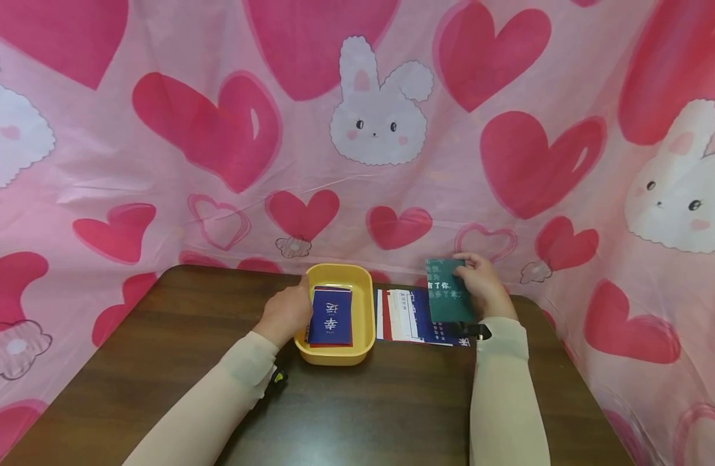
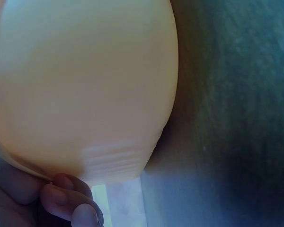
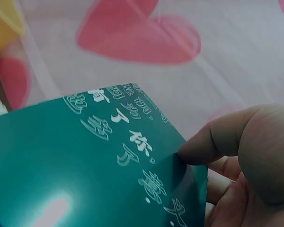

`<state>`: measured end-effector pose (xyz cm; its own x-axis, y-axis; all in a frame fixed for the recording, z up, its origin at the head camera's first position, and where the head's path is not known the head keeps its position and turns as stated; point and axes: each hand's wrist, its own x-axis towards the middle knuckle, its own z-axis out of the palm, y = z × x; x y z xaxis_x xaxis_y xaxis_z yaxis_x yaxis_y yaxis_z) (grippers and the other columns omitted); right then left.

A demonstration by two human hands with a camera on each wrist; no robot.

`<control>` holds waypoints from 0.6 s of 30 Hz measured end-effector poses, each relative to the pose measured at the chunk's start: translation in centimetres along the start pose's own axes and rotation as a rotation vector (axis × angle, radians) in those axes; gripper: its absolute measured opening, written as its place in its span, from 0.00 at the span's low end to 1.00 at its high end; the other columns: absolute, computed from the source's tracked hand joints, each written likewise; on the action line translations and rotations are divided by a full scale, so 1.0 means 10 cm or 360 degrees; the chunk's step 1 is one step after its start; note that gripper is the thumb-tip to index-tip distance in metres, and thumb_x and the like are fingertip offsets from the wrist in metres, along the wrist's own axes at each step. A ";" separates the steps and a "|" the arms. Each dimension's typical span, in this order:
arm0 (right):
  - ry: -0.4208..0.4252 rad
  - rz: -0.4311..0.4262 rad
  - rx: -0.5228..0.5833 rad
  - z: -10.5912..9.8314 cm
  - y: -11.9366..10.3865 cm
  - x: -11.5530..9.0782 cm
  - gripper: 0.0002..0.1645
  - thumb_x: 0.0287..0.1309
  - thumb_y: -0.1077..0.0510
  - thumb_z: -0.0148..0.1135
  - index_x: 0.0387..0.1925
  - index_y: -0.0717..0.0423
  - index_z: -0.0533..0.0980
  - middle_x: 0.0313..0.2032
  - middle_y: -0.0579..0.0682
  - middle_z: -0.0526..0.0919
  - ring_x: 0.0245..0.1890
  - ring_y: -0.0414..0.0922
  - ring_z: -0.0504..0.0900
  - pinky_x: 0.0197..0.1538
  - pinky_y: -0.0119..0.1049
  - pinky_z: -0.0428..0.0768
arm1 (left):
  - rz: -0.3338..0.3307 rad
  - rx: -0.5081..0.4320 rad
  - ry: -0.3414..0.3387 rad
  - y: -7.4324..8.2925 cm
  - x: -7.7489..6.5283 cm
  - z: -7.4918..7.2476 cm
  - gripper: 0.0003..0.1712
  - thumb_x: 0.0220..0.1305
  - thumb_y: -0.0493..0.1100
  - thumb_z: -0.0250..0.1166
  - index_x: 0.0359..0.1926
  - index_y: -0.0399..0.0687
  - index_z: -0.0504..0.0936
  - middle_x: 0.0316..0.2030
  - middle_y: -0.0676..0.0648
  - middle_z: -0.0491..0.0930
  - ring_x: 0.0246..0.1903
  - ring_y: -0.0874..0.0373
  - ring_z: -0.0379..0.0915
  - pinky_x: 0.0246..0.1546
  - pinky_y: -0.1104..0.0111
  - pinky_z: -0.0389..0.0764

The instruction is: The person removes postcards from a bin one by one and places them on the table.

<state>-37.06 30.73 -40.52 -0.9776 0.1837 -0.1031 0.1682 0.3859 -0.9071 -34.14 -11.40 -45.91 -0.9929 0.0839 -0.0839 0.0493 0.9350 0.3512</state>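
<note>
Between thumb and fingers, my right hand (image 1: 484, 285) pinches a green card (image 1: 448, 294) by its right edge, above a row of cards. White Chinese characters are printed on the green card (image 3: 85, 161), as the right wrist view shows close up. My left hand (image 1: 287, 310) grips the left rim of a yellow plastic basin (image 1: 365, 323). Inside it lies a small stack of cards, with a blue card (image 1: 332, 317) on top. In the left wrist view the basin's wall (image 2: 85, 85) fills much of the picture, with the left fingers (image 2: 66, 198) at its rim.
Overlapping cards (image 1: 400, 317) in white, red and blue are spread on the table right of the basin, partly hidden under the green card. The dark wooden table (image 1: 357, 414) ends at a pink curtain (image 1: 310, 175) with hearts and rabbits.
</note>
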 end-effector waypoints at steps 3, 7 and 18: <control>0.0031 0.0061 -0.0024 -0.05 0.10 0.02 0.34 0.77 0.61 0.57 0.80 0.58 0.73 0.76 0.64 0.69 0.56 0.55 0.77 0.46 0.39 0.83 | 0.0000 0.0006 0.0000 -0.01 0.00 0.00 0.45 0.83 0.47 0.63 0.90 0.38 0.56 0.61 0.33 0.89 0.48 0.41 0.89 0.53 0.41 0.94; 0.0043 0.0107 -0.0159 -0.11 0.25 0.04 0.33 0.78 0.60 0.56 0.80 0.61 0.73 0.75 0.68 0.71 0.60 0.58 0.75 0.51 0.46 0.81 | -0.0003 0.0012 -0.0008 -0.01 0.00 0.00 0.45 0.83 0.47 0.63 0.90 0.38 0.56 0.60 0.34 0.89 0.47 0.42 0.88 0.52 0.42 0.94; -0.0040 0.0153 -0.0214 -0.04 0.55 0.17 0.31 0.74 0.60 0.58 0.75 0.65 0.76 0.68 0.70 0.75 0.53 0.56 0.77 0.44 0.40 0.79 | -0.0010 0.0010 -0.0005 -0.01 0.02 0.01 0.43 0.84 0.46 0.61 0.90 0.39 0.57 0.59 0.34 0.89 0.47 0.41 0.88 0.51 0.42 0.94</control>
<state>-37.76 33.52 -45.59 -0.9587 0.2037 -0.1984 0.2749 0.4854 -0.8300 -34.30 -11.48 -46.06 -0.9929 0.0789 -0.0891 0.0436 0.9377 0.3447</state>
